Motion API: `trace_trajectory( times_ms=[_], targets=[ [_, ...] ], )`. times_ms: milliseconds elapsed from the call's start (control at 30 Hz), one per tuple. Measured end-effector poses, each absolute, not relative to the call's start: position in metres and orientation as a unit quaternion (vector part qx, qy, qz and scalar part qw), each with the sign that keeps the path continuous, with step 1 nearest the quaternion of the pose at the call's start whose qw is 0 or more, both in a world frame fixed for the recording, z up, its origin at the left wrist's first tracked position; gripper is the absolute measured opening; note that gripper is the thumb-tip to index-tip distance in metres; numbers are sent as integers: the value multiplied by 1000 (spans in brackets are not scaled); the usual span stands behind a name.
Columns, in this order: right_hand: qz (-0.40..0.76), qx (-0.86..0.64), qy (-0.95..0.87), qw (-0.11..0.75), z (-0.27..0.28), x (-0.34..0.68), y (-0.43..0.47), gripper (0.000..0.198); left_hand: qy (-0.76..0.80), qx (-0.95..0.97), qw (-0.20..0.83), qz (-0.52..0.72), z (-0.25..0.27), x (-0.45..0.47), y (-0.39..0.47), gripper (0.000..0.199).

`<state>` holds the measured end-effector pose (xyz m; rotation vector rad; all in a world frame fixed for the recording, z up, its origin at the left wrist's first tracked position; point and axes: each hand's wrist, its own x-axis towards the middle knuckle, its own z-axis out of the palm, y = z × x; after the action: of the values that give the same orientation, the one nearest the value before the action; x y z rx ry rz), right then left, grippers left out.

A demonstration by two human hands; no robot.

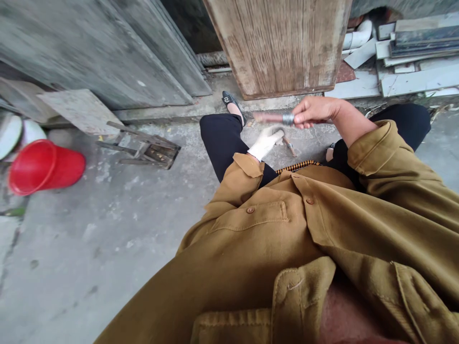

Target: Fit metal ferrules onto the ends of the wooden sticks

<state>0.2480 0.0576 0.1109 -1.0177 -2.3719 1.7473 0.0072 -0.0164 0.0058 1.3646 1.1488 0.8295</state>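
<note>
Brown jacket [287, 248], foreground, worn by the seated person. Left hand [266, 141], white-gloved, just above the knee at centre; fingers curled around a small tool [289, 146] whose end juts toward 4 o'clock. Right hand [312, 111], bare, directly above it; fingers pinched on a reddish rod [267, 117] with a metal band, held level, pointing to 9 o'clock. Concrete floor [89, 248] beneath. Red bucket [45, 166] on its side at 9 o'clock. Wooden door [279, 45] at 12 o'clock; stacked tiles [412, 52] at 1 o'clock.
</note>
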Motion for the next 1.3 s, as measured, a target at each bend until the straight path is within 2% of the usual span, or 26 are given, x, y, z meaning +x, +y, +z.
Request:
trace_trajectory(
  times_ms=[67, 100, 200, 333, 400, 467, 533, 600, 667, 733, 767, 833, 900, 967, 1067, 1133, 1200, 1233, 1300],
  targets=[
    [518, -394, -754, 91, 104, 251, 68, 54, 459, 570, 595, 333, 1, 11, -19, 31],
    [491, -430, -751, 100, 99, 252, 73, 51, 445, 572, 611, 318, -2, 13, -20, 33],
    [405, -508, -759, 44, 81, 249, 83, 39, 419, 601, 625, 271, -13, 12, -20, 38],
    [277, -525, -801, -77, 68, 237, 74, 21, 440, 658, 561, 242, -18, 4, -14, 26],
    [295, -493, -796, -194, 69, 232, 63, 23, 461, 679, 518, 240, -13, 1, -11, 17],
    [388, -420, -758, -313, 73, 229, 53, 29, 472, 681, 510, 232, -7, 0, -11, 11],
    [493, -327, -731, -339, 81, 232, 48, 38, 470, 660, 540, 230, 0, 1, -13, 14],
    [570, -273, -736, -242, 91, 239, 50, 49, 462, 618, 580, 263, 4, 3, -15, 22],
    [609, -292, -736, -49, 100, 248, 57, 55, 449, 575, 608, 313, 6, 4, -18, 26],
    [611, -355, -692, 150, 104, 256, 65, 51, 445, 554, 618, 338, 6, 6, -19, 30],
    [598, -393, -662, 220, 104, 258, 69, 47, 444, 556, 619, 332, 7, 7, -20, 31],
    [534, -481, -642, 266, 99, 256, 75, 38, 433, 577, 624, 301, 7, 10, -22, 34],
    [412, -561, -693, 189, 91, 250, 77, 33, 405, 601, 639, 258, 7, 13, -25, 35],
    [271, -590, -758, 52, 83, 241, 73, 27, 381, 614, 655, 220, 7, 16, -27, 37],
    [187, -547, -801, -154, 74, 229, 61, 21, 388, 614, 652, 218, 8, 15, -26, 37],
    [225, -492, -793, -278, 73, 226, 53, 17, 416, 606, 629, 255, 9, 11, -23, 31],
    [303, -429, -771, -360, 75, 227, 49, 15, 448, 587, 606, 297, 9, 7, -20, 26],
    [351, -392, -762, -377, 77, 228, 49, 16, 462, 576, 597, 314, 9, 5, -19, 25],
    [447, -325, -752, -360, 85, 234, 52, 20, 486, 555, 582, 344, 9, 3, -17, 26]
  ],
)
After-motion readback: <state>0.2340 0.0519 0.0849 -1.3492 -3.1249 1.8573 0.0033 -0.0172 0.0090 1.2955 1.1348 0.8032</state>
